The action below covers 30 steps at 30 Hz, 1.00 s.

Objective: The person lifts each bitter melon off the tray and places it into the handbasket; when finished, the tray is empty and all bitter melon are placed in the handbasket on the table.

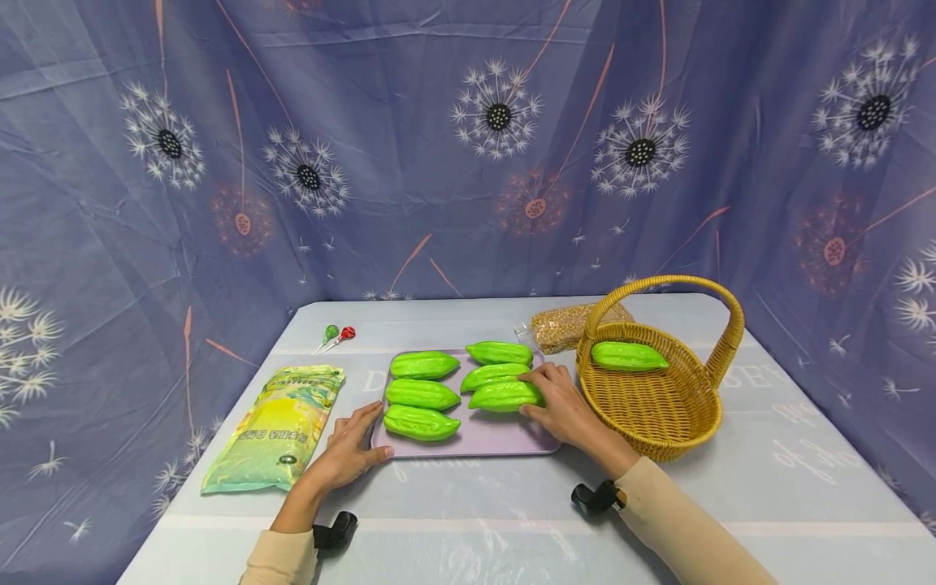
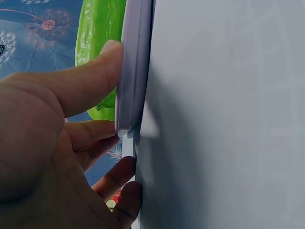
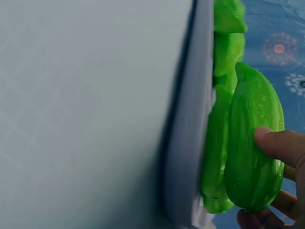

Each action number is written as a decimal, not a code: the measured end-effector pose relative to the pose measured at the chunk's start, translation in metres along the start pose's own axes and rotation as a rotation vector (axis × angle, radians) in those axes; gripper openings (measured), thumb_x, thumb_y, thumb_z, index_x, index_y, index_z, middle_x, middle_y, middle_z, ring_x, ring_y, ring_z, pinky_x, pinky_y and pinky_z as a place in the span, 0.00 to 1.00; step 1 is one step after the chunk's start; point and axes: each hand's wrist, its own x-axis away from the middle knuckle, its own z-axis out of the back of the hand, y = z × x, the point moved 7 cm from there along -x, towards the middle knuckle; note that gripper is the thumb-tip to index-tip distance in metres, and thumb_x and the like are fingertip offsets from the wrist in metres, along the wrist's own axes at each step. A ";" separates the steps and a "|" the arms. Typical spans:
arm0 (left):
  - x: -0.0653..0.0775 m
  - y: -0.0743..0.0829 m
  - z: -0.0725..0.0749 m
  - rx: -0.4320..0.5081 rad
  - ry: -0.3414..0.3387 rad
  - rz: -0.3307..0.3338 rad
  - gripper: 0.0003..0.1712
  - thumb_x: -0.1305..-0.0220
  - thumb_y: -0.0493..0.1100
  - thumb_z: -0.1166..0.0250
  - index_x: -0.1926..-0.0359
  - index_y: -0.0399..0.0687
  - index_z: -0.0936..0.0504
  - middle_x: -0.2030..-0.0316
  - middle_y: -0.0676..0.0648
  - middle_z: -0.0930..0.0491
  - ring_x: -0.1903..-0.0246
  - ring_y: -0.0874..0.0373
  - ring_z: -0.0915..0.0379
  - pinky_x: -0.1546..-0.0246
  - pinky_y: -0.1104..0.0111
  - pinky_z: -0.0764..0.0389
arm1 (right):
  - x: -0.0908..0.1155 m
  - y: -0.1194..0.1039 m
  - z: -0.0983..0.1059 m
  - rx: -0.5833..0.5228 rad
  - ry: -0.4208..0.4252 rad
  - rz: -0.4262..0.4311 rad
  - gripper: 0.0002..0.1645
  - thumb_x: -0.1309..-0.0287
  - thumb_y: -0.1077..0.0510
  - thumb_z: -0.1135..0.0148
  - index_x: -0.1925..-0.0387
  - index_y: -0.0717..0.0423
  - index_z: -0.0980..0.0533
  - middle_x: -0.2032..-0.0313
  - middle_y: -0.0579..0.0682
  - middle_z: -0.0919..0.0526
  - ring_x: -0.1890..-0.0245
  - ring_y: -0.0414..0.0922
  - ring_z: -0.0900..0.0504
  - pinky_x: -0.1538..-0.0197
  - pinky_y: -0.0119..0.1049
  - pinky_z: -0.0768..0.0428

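Light green bitter melons lie in two columns on a pale purple tray (image 1: pixel 475 444). My right hand (image 1: pixel 565 408) pinches the nearest bitter melon (image 1: pixel 506 396) of the right column by its right end. In the right wrist view the thumb presses on this held melon (image 3: pixel 255 143), which overlaps the other melons behind it. At the tray's near left corner, my left hand (image 1: pixel 349 452) holds the rim between thumb and fingers. The thumb (image 2: pixel 95 78) lies along the rim in the left wrist view, with the index finger at the corner. Another bitter melon (image 1: pixel 629 356) lies inside a wicker basket (image 1: pixel 651 406).
The basket, with its tall arched handle (image 1: pixel 667 280), stands right of the tray. Behind it is a clear bag of yellowish grains (image 1: pixel 566 327). A green and yellow printed bag (image 1: pixel 281 431) lies left, with a green lollipop (image 1: pixel 331 332) and a red lollipop (image 1: pixel 348 332) beyond it.
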 end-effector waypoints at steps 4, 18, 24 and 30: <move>-0.001 -0.002 0.000 -0.005 -0.019 0.020 0.45 0.44 0.48 0.32 0.29 0.45 0.42 0.29 0.44 0.44 0.41 0.46 0.47 0.45 0.49 0.45 | -0.001 -0.005 0.014 -0.020 0.036 0.016 0.29 0.54 0.54 0.28 0.47 0.53 0.24 0.55 0.52 0.26 0.57 0.47 0.33 0.56 0.39 0.34; 0.000 0.000 0.002 -0.003 -0.013 0.026 0.45 0.44 0.47 0.32 0.29 0.45 0.42 0.30 0.44 0.43 0.43 0.47 0.46 0.47 0.50 0.44 | 0.006 -0.011 0.060 -0.070 0.120 0.052 0.30 0.55 0.56 0.27 0.47 0.56 0.24 0.56 0.51 0.25 0.56 0.47 0.32 0.56 0.41 0.35; 0.001 0.000 0.001 -0.004 -0.017 0.031 0.45 0.45 0.48 0.32 0.29 0.46 0.42 0.30 0.44 0.43 0.44 0.48 0.46 0.47 0.50 0.44 | 0.012 -0.007 0.075 -0.051 0.123 0.033 0.30 0.54 0.56 0.27 0.46 0.55 0.24 0.53 0.51 0.25 0.54 0.48 0.31 0.56 0.42 0.34; 0.001 -0.001 0.000 -0.005 -0.024 0.036 0.45 0.44 0.49 0.32 0.29 0.47 0.42 0.30 0.45 0.43 0.44 0.48 0.46 0.47 0.50 0.44 | 0.020 -0.003 0.091 -0.032 0.159 0.048 0.31 0.55 0.57 0.27 0.46 0.55 0.25 0.53 0.53 0.24 0.52 0.50 0.30 0.54 0.46 0.31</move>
